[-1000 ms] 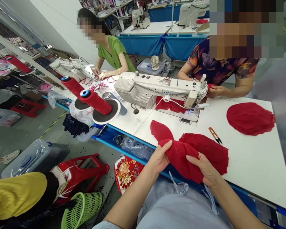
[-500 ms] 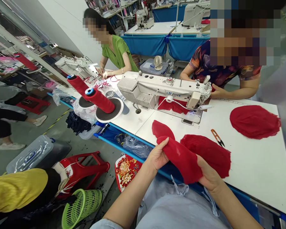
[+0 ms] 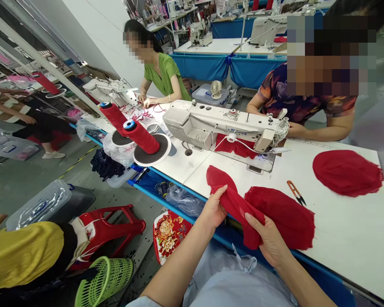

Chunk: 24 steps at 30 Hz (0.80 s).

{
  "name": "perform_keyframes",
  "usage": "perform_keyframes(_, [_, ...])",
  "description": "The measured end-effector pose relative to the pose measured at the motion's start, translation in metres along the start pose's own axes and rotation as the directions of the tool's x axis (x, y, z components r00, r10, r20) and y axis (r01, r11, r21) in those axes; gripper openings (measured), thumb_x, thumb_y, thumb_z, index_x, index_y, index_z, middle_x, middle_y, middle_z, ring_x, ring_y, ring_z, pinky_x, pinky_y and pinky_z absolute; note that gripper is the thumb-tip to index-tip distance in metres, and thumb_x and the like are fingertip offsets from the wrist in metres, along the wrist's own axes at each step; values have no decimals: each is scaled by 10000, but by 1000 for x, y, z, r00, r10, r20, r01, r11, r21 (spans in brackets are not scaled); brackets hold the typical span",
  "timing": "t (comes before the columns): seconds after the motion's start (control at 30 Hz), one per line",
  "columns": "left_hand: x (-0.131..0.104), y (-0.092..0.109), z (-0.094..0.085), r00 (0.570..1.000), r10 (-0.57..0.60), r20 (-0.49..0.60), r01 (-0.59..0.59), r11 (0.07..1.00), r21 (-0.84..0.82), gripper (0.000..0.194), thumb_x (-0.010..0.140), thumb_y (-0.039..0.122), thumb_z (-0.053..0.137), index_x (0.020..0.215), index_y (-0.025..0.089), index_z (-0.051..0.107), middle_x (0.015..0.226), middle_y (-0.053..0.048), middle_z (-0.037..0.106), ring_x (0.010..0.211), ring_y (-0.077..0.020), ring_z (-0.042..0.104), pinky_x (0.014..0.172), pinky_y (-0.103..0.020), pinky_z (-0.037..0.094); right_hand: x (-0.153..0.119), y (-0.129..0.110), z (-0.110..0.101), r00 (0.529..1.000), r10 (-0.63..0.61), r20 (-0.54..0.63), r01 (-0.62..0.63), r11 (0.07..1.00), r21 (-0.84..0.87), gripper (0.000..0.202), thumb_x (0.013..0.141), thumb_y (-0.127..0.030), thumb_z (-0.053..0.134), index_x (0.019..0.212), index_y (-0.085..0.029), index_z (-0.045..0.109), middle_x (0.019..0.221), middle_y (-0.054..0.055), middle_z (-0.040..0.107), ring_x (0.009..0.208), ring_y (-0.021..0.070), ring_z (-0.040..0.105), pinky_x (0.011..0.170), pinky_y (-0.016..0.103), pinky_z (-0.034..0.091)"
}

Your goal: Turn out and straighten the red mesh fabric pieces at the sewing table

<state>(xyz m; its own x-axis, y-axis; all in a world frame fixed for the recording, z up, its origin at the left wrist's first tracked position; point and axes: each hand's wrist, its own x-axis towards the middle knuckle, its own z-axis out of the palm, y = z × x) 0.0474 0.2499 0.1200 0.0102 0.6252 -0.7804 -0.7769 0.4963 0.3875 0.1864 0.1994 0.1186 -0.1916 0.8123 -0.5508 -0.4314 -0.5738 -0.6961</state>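
A piece of red fabric (image 3: 235, 204) is stretched between my two hands at the table's near edge. My left hand (image 3: 215, 207) pinches its left part, thumb on top. My right hand (image 3: 269, 236) grips the other end, thumb lying across the cloth and the lower part hanging down. Just beyond lies another red piece (image 3: 219, 175), partly covered by the held one. A stack of red fabric pieces (image 3: 281, 215) rests to the right, close to my right hand. Orange-handled thread snips (image 3: 296, 192) lie behind that stack.
A white sewing machine (image 3: 224, 123) with red cloth under it stands across the table. Red thread cones (image 3: 142, 136) are at left, another red stack (image 3: 347, 172) at right. Two co-workers sit opposite. A floral stool (image 3: 169, 234) and green basket (image 3: 105, 281) stand below left.
My right hand has turned and moved its thumb onto the fabric, which is now more folded and bunched. My left hand keeps its pinch. The view has shifted slightly.
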Motion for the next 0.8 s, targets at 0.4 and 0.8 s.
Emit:
perform_keyframes(0.4, [15,4,23,990,-84,-110,67,987,-149,109,806,138,584,700,119,600,558,-36,627,497,-147,594,689,-323,544,-6,13,2,982,-145,121,176,935,-307,430,681,-505,704,531,-183,462,469,-67,340,481,80,250,443,243,203])
perform_keyframes(0.8, [27,8,13,981,-162,-106,151,983,-105,120,814,185,586,719,113,594,554,-42,621,508,-169,597,686,-353,534,1,5,-1,983,-28,183,66,978,-199,332,693,-471,725,658,-170,589,534,-28,537,495,118,443,489,256,382])
